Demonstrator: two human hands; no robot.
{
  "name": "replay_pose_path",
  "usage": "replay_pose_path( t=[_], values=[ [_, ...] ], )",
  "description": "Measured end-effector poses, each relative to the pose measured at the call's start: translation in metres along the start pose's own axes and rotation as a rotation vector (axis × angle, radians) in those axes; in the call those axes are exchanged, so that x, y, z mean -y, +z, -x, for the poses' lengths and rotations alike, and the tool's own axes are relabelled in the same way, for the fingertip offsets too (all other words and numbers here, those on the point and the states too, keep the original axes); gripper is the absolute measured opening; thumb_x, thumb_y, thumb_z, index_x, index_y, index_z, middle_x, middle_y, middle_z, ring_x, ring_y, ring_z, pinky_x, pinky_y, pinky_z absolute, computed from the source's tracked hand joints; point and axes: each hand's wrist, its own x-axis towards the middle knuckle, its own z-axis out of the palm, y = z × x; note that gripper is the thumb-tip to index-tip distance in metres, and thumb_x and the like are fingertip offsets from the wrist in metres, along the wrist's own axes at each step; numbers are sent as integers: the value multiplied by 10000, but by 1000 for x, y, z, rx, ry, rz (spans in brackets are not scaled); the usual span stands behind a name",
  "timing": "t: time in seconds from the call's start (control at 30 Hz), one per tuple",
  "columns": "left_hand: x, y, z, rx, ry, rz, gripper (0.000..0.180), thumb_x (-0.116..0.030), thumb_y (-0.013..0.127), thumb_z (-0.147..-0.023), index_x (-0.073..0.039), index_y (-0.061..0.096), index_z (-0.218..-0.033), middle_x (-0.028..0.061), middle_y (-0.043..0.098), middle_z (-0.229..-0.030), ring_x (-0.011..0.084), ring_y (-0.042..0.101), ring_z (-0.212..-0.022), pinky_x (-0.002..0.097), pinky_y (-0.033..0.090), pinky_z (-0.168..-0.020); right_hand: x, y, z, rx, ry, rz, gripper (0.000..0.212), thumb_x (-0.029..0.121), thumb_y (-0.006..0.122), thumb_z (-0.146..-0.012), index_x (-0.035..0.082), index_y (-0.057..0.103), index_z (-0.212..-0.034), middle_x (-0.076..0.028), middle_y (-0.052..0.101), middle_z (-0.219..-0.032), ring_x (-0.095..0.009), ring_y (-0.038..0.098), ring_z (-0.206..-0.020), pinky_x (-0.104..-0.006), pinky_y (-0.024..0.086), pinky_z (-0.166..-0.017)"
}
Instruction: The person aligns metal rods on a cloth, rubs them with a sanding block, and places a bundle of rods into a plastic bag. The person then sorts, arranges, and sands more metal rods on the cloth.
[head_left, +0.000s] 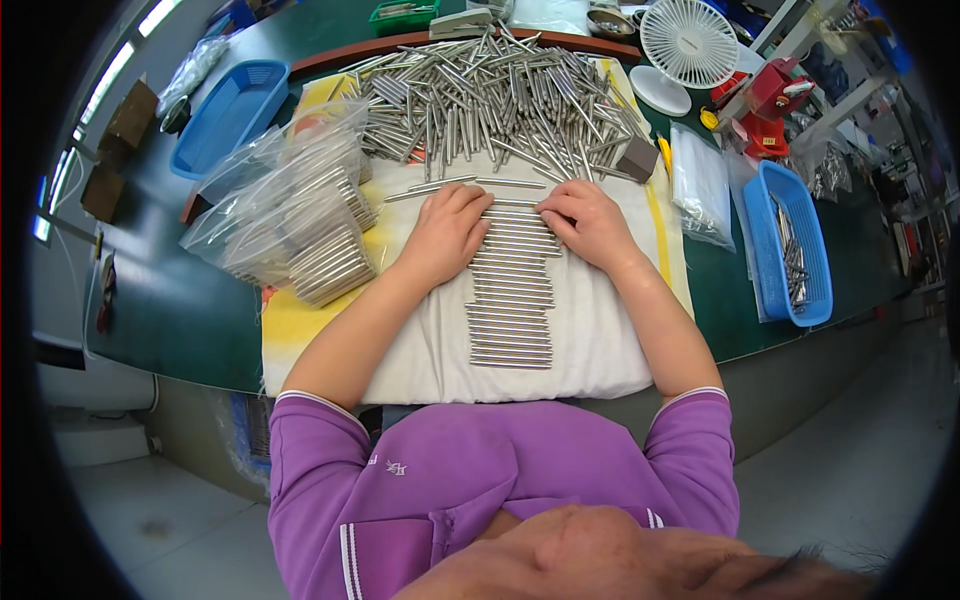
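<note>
Metal rods (511,290) seemingly being aligned | upper ends being flanked by left hand (446,230), right hand (594,226); grasp cannot be told | end-squaring likely being called for

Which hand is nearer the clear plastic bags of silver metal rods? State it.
Left: the left hand is right of the bags; the right hand is farther right.

Rod pile (500,95) is too dense to count, with 1 blue basket (232,110) left of it, another blue basket (816,255) right, 1 green basket (400,24) behind, 1 fan (690,43) right-rear, 2 hands (440,235) in front.
</note>
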Motion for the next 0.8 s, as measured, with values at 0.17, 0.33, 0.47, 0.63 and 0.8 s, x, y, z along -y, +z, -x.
replay_pose_path(
  t=[0.17,0.33,0.47,0.63,0.8],
  values=[
    [-3,1,1,-21,-24,-21,391,-165,622,-901,-26,595,-1265,138,557,-1272,342,485,-1231,455,373,-1057,-4,6,1,-42,-18,-5,124,137,687,-850,110,730,-962,-43,680,-962,-276,620,-936,-388,518,-822],
    [-4,-2,1,15,-52,-8,436,-172,632,-893,-20,567,-1297,143,547,-1281,348,480,-1235,459,363,-1068,-5,7,1,-48,-6,12,183,149,685,-863,111,723,-1038,-56,678,-989,-283,615,-955,-392,512,-843],
    [-3,0,1,46,-50,-52,445,-196,614,-908,-17,558,-1312,150,534,-1299,353,462,-1255,464,353,-1077,-1,7,0,-18,25,45,190,163,688,-868,109,722,-1047,-67,665,-995,-289,610,-977,-396,512,-846],
    [0,2,1,59,-64,-93,469,-228,580,-929,-18,542,-1346,164,503,-1345,359,435,-1292,471,338,-1095,2,5,0,-24,45,29,240,193,698,-863,125,712,-1093,-73,649,-1019,-292,608,-984,-399,513,-848],
    [4,0,-1,89,-53,-109,472,-221,546,-942,-22,531,-1370,177,465,-1392,373,400,-1324,481,304,-1121,7,2,1,17,82,7,265,209,698,-864,128,707,-1116,-74,636,-1006,-292,607,-984,-406,511,-849]
  ],
)
